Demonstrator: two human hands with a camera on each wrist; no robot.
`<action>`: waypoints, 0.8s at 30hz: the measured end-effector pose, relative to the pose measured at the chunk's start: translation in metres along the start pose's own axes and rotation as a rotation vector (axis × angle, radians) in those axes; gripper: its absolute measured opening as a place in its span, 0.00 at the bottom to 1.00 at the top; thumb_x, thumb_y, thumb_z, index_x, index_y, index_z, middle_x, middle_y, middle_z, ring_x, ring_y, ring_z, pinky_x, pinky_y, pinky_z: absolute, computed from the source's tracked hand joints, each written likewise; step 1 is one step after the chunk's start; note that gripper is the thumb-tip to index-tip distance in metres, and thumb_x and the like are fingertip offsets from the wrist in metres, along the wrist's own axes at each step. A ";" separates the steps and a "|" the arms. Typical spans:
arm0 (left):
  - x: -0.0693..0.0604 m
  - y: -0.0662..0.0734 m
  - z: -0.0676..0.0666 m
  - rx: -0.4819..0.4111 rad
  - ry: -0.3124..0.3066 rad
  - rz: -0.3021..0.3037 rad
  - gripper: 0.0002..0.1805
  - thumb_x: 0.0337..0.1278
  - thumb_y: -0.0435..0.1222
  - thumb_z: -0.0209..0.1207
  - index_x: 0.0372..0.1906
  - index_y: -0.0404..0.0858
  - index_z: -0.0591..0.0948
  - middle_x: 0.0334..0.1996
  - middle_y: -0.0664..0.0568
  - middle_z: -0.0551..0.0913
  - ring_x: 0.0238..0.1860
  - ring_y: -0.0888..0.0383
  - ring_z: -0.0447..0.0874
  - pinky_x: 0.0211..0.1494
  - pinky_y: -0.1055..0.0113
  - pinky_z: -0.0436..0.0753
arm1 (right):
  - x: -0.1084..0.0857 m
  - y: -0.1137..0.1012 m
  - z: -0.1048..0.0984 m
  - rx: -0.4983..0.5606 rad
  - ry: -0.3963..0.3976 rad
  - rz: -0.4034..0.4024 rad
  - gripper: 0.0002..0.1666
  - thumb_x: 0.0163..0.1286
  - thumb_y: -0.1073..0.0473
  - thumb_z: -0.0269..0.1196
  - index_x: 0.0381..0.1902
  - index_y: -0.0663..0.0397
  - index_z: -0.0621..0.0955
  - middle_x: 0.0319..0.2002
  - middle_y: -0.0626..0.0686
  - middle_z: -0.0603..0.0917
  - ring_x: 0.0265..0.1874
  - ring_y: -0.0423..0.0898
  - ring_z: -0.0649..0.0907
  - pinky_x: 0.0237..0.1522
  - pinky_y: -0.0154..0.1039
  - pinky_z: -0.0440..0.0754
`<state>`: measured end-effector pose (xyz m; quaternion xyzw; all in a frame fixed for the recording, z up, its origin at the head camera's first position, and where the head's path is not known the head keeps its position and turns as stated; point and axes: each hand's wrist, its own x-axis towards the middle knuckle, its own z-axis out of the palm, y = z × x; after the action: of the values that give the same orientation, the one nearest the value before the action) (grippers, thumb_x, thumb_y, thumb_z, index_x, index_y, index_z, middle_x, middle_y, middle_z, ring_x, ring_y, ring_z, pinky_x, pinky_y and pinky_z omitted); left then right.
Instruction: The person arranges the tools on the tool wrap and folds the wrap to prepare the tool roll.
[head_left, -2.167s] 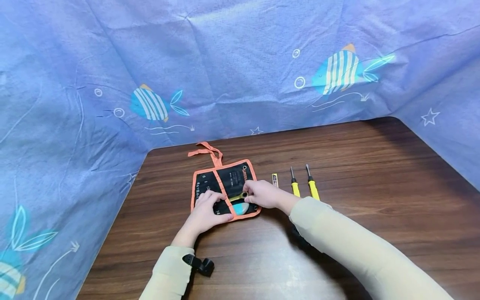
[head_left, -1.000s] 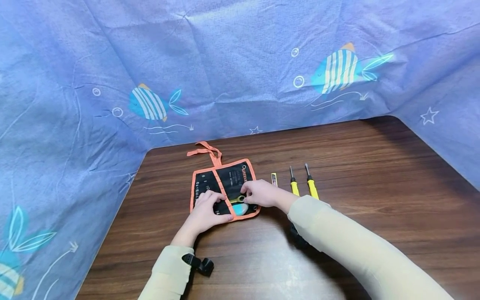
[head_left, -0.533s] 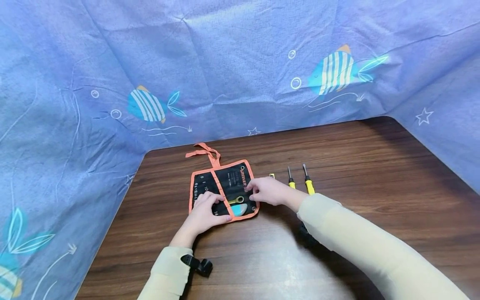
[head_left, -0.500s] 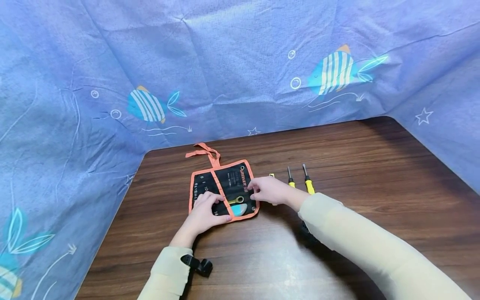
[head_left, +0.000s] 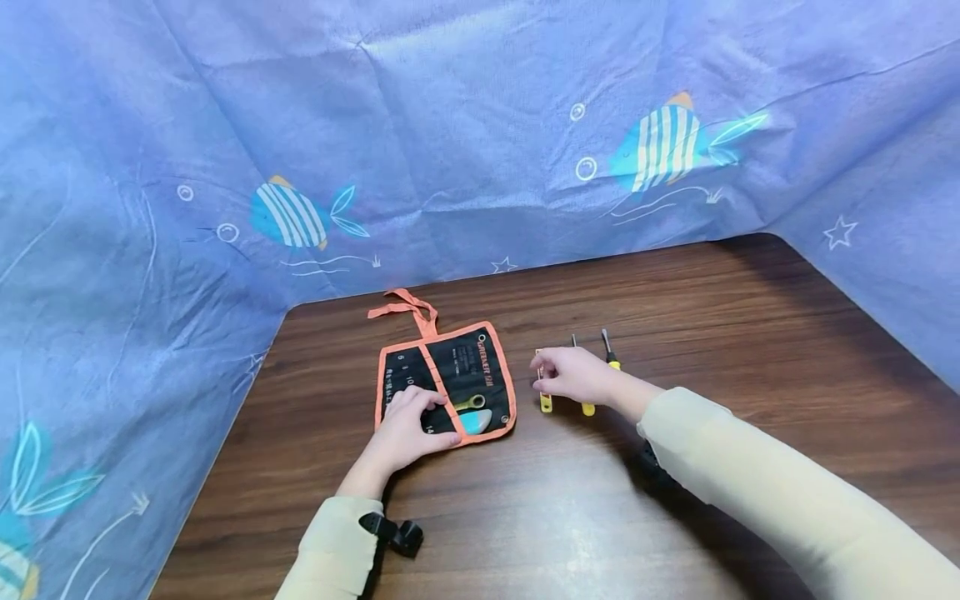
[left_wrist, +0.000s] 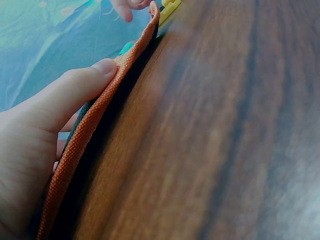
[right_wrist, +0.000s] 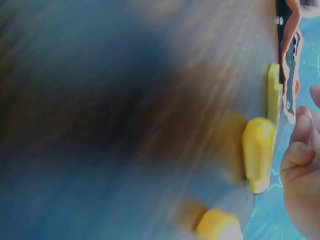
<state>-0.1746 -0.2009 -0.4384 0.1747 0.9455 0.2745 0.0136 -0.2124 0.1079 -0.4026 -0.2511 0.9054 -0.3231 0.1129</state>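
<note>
A black tool pouch (head_left: 463,358) with orange trim lies spread out on the table. My left hand (head_left: 405,423) rests on its lower part, the thumb (left_wrist: 90,80) pressing the orange edge and the fingers on the pocket. A gold-coloured ring-end wrench (head_left: 474,402) and a rounded teal-and-white object (head_left: 477,422) stick out of the pocket. Right of the pouch, my right hand (head_left: 573,373) hovers over a narrow flat yellow strip (head_left: 546,405), fingers loosely bent and holding nothing. It partly covers that strip and a yellow-handled screwdriver (head_left: 588,409).
A second screwdriver (head_left: 605,340) lies further right, its handle mostly hidden by the right forearm. Orange tie straps (head_left: 408,307) trail from the pouch's far edge. Blue fish-print cloth (head_left: 465,150) hangs behind the wooden table (head_left: 480,533).
My right hand has let go of the wrench, which now sits in the pouch pocket, and has moved right to the yellow strip. My left hand stays on the pouch.
</note>
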 end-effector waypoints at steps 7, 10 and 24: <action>-0.001 0.002 -0.001 -0.013 -0.005 -0.009 0.32 0.36 0.60 0.68 0.48 0.49 0.80 0.41 0.58 0.73 0.46 0.57 0.67 0.52 0.55 0.70 | -0.011 0.012 -0.009 0.022 0.081 0.001 0.18 0.63 0.58 0.63 0.48 0.62 0.78 0.27 0.45 0.78 0.22 0.39 0.74 0.31 0.37 0.73; 0.000 0.002 -0.001 -0.014 -0.006 -0.011 0.31 0.36 0.60 0.68 0.48 0.49 0.80 0.41 0.59 0.73 0.45 0.57 0.67 0.51 0.55 0.70 | -0.013 0.014 -0.018 0.047 0.107 0.022 0.18 0.63 0.59 0.62 0.48 0.63 0.77 0.28 0.47 0.78 0.22 0.40 0.74 0.28 0.38 0.73; -0.001 0.000 0.000 -0.004 0.001 0.008 0.32 0.37 0.60 0.68 0.48 0.48 0.79 0.41 0.58 0.73 0.45 0.57 0.67 0.50 0.55 0.71 | -0.040 0.040 -0.044 -0.003 0.177 0.102 0.19 0.61 0.57 0.63 0.47 0.62 0.77 0.28 0.48 0.76 0.25 0.43 0.73 0.29 0.39 0.71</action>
<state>-0.1735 -0.2016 -0.4380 0.1782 0.9442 0.2766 0.0125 -0.2095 0.1791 -0.3931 -0.1752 0.9239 -0.3367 0.0484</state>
